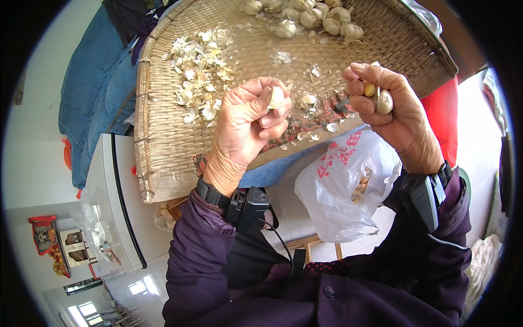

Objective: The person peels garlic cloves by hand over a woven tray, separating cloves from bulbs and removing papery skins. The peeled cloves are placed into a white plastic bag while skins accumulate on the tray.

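Note:
My left hand (253,112) is raised over the near part of a woven bamboo winnowing tray (157,118), with a pale piece of garlic (276,98) pinched between thumb and fingers; whether it is a clove or loose skin I cannot tell. To the right, over the tray's near right edge, my right hand (382,96) is closed around several garlic cloves (384,102), one of them yellowish. A heap of papery garlic skins (204,69) lies on the tray's left side. Whole garlic bulbs (311,18) are gathered at its far side.
Below my right hand hangs a white plastic bag (347,184) with red print and cloves visible inside. Red plastic (443,118) shows right of the tray. At the left stand a white cabinet (122,196) and something covered in blue cloth (98,81). Patterned cloth (294,126) lies along the tray's near edge.

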Action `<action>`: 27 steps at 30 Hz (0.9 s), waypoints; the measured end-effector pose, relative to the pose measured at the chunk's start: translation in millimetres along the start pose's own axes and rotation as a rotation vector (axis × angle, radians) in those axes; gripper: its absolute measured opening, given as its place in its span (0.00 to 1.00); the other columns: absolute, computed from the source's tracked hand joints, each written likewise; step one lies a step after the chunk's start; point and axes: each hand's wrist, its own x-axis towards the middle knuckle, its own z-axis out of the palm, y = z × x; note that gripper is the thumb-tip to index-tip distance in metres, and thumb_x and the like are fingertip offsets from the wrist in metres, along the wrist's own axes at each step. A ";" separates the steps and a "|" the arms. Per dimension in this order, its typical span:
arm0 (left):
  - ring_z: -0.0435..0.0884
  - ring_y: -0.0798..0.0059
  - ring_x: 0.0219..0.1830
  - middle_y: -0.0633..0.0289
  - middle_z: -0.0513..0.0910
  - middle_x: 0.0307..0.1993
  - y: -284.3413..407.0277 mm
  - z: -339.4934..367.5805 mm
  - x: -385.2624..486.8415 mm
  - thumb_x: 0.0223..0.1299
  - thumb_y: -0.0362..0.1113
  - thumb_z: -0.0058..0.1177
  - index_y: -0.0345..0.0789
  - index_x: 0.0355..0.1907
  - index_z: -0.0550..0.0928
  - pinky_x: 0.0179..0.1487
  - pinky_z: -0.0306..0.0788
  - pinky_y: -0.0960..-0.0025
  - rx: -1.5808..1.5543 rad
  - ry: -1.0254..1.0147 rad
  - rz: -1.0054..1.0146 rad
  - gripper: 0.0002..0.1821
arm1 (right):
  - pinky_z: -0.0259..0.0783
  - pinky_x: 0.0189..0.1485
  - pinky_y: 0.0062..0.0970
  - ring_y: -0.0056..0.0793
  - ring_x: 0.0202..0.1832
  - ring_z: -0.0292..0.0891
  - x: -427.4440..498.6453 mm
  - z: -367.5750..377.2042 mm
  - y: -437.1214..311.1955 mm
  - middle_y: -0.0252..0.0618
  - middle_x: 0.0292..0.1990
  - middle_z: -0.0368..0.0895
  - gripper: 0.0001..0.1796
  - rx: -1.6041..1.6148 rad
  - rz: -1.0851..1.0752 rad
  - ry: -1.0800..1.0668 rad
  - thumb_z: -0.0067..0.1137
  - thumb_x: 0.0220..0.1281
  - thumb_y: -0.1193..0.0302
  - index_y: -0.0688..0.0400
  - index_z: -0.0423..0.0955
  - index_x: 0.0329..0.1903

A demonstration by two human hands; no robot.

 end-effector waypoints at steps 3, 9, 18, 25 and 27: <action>0.62 0.85 0.22 0.60 0.72 0.27 0.3 1.5 -0.7 0.64 0.35 0.53 0.28 0.44 0.77 0.21 0.58 0.83 0.028 0.049 -0.006 0.11 | 0.44 0.10 0.10 0.14 0.19 0.59 3.3 0.6 6.0 0.30 0.22 0.65 0.09 -0.019 0.006 0.072 0.54 0.61 0.73 0.68 0.70 0.36; 0.63 0.86 0.22 0.60 0.73 0.28 0.4 8.7 0.3 0.65 0.34 0.52 0.29 0.45 0.76 0.19 0.57 0.84 0.069 0.088 -0.011 0.11 | 0.54 0.14 0.12 0.17 0.18 0.63 5.0 6.7 18.5 0.33 0.24 0.69 0.10 -0.110 0.043 0.046 0.57 0.60 0.72 0.68 0.73 0.38; 0.64 0.89 0.20 0.64 0.72 0.26 -15.1 25.7 1.0 0.67 0.35 0.50 0.33 0.40 0.73 0.17 0.57 0.86 0.215 0.341 -0.078 0.07 | 0.60 0.18 0.17 0.19 0.19 0.67 12.0 26.3 51.8 0.36 0.24 0.74 0.06 -0.174 0.012 0.152 0.61 0.57 0.76 0.65 0.73 0.34; 0.64 0.91 0.17 0.62 0.75 0.23 -12.9 30.5 -0.7 0.66 0.34 0.52 0.30 0.37 0.76 0.15 0.56 0.86 0.358 0.473 -0.048 0.08 | 0.52 0.15 0.19 0.20 0.17 0.66 22.8 23.6 59.6 0.35 0.20 0.72 0.07 -0.148 0.007 0.118 0.62 0.55 0.76 0.65 0.74 0.27; 0.64 0.91 0.16 0.61 0.77 0.23 -8.1 32.0 -2.2 0.65 0.34 0.53 0.29 0.37 0.77 0.14 0.56 0.86 0.455 0.469 -0.038 0.08 | 0.50 0.15 0.19 0.20 0.17 0.66 23.5 23.2 60.0 0.35 0.19 0.72 0.07 -0.160 0.009 0.122 0.62 0.54 0.76 0.66 0.75 0.26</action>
